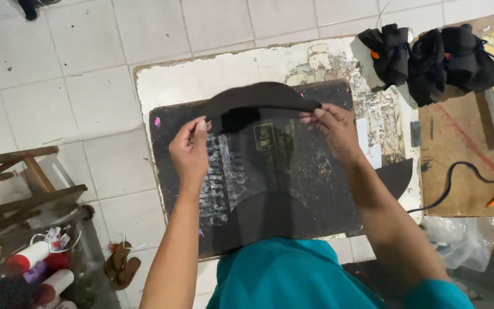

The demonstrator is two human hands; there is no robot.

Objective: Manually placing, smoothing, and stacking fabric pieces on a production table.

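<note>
Black curved fabric strip [258, 97] arches above the dark board [315, 189] on the table [201, 74], pinched at its ends by the left hand [190, 150] and right hand [334, 129], each grip clamped on it. Black bundles [430, 57] crowd the table's far right corner.

Soft, even light fills the scene, bright enough to wash the white floor tiles [87, 51] pale and flat. Shadows are faint; the left hand [190, 150] and right hand [334, 129] cast only a soft, blurred darkening on the black board [315, 189] below. A dull sheen lies on the board's worn middle. The dark fabric piece [258, 96] shows little detail. The bottles [41, 269] at the lower left corner look soft and out of focus, and straight lines bend slightly near the edges.
</note>
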